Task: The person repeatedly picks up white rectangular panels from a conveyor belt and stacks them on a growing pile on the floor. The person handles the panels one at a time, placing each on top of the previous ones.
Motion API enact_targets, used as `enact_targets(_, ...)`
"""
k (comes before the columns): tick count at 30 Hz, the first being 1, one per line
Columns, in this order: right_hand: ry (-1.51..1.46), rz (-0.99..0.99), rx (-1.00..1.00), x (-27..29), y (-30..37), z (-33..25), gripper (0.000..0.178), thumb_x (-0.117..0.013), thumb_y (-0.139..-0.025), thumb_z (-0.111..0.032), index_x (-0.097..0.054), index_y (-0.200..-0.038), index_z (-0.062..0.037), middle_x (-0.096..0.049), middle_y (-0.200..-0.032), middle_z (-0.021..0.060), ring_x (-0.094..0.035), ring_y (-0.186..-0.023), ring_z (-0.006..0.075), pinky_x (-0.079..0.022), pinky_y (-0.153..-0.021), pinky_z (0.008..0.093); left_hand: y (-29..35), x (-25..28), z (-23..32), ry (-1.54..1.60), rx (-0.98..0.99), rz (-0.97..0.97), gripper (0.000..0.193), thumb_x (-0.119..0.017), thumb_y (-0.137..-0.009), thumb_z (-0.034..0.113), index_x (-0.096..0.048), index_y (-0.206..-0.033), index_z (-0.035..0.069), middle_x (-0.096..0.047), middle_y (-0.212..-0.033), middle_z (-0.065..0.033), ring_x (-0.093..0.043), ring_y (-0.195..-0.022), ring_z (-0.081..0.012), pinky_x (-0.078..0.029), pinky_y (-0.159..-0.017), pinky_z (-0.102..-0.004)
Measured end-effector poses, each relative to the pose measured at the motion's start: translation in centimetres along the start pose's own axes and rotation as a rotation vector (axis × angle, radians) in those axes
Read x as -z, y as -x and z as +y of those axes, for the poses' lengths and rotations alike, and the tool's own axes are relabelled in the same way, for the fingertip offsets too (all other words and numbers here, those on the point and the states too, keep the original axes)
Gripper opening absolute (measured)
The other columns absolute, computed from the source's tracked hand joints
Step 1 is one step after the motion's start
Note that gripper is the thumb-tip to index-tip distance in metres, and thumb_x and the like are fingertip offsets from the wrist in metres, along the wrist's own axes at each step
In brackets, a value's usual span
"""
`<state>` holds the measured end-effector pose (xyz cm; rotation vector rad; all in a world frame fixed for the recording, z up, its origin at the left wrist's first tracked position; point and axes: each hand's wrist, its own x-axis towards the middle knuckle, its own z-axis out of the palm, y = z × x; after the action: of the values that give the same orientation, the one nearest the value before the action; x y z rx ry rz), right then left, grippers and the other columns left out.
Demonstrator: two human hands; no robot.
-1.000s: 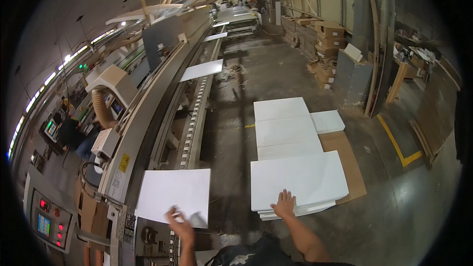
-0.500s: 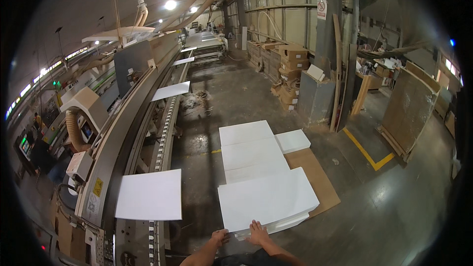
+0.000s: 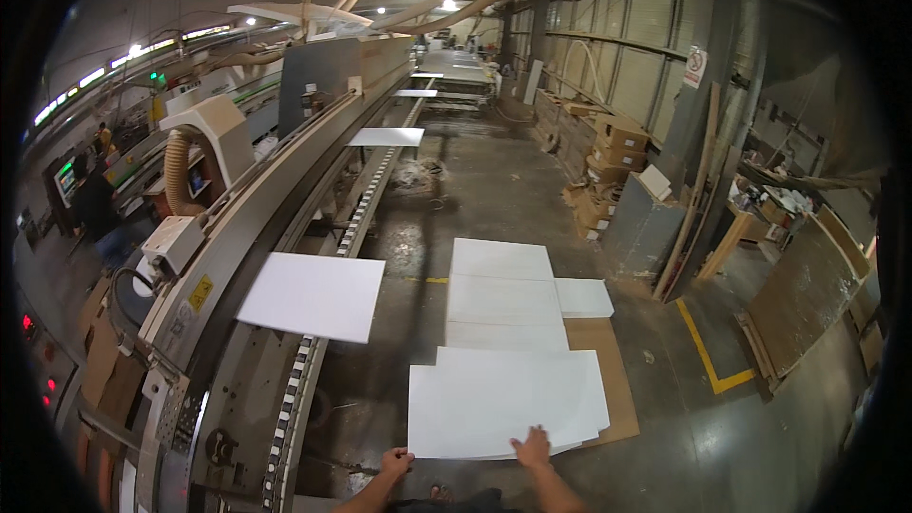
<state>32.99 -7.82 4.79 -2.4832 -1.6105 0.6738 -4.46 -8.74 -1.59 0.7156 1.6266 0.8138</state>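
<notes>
A white rectangular panel [image 3: 508, 404] lies on top of a low stack of similar panels on the floor in front of me. At its near left corner, my left hand [image 3: 396, 463] is closed with the fingers curled on the edge. Toward the right of the same near edge, my right hand [image 3: 531, 446] has its fingers spread over the panel. More white panels [image 3: 501, 296] lie just beyond, and a smaller white stack [image 3: 583, 297] sits to their right. Brown cardboard [image 3: 617, 375] shows underneath on the right.
To my left runs a long machine [image 3: 275, 199] with a chain conveyor [image 3: 294, 389] carrying a white panel [image 3: 313, 294] and others farther along. Cardboard boxes [image 3: 617, 142] and a grey cabinet [image 3: 641, 228] stand at right. A brown board [image 3: 807, 290] leans farther right. A person [image 3: 95, 204] stands far left.
The view has turned left. The top panel has shifted left on its stack, and my hands are farther apart. The near conveyor panel has travelled away along the machine.
</notes>
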Motion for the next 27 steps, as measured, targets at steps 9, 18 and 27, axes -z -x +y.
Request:
enact_targets(9, -0.229, 0.183, -0.342, -0.6, 2.7, 2.9, 0.071, -0.054, -0.094, -0.056, -0.053, -0.131, 0.0047, -0.057, -0.131, 0.0245, -0.054, -0.122, 0.0416, -0.042, -0.103, 0.0500, 14.0, 17.2, 3.9, 0.121, -0.185, 0.182, 0.024, -0.068, -0.089, 0.009, -0.068, -0.109, -0.004, -0.066, -0.084, -0.0041, -0.060, -0.072, -0.0120, -0.052, -0.060, -0.0297)
enact_targets(18, -0.566, 0.083, -0.195, -11.4, 12.7, -5.7, 0.071, -0.053, -0.094, -0.061, -0.073, -0.089, 0.0060, -0.071, -0.086, 0.0263, -0.069, -0.084, 0.0410, -0.050, -0.079, 0.0489, 26.8, 32.2, 1.2, -0.054, -0.507, 0.724, 0.026, -0.066, -0.092, 0.015, -0.069, -0.107, -0.005, -0.071, -0.088, -0.0091, -0.064, -0.081, -0.0151, -0.052, -0.076, -0.0314)
enact_targets(27, -0.751, -0.191, 0.004, -11.0, 31.7, -14.9, 0.052, -0.051, -0.102, -0.041, -0.066, -0.110, 0.0075, -0.072, -0.096, 0.0185, -0.069, -0.086, 0.0333, -0.053, -0.077, 0.0438, 35.8, 42.3, -11.7, 0.514, -0.342, 1.076, 0.031, -0.063, -0.096, 0.012, -0.051, -0.122, -0.001, -0.059, -0.084, -0.0011, -0.053, -0.071, -0.0072, -0.045, -0.061, -0.0218)
